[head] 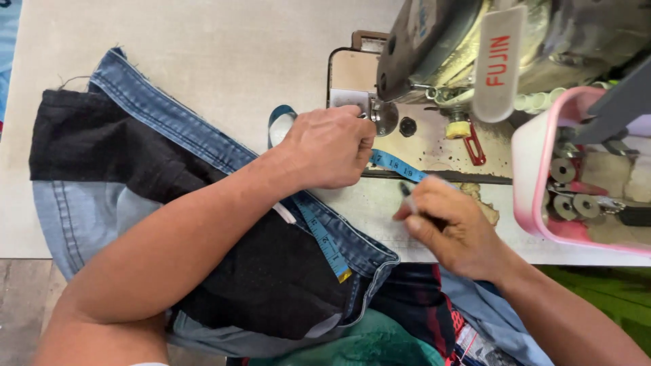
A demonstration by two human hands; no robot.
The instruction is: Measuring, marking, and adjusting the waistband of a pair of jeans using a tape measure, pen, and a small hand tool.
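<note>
Pinching a pen (407,193), the right hand (451,227) rests beside the tape measure (325,240).

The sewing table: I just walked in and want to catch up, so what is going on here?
A person is working at a sewing machine. Their left hand presses a blue measuring tape down near the machine's needle area, across a garment of blue denim and black fabric. Their right hand holds a thin pen-like tool with its tip on the table beside the tape. A pink tray of bobbins sits to the right.
</note>
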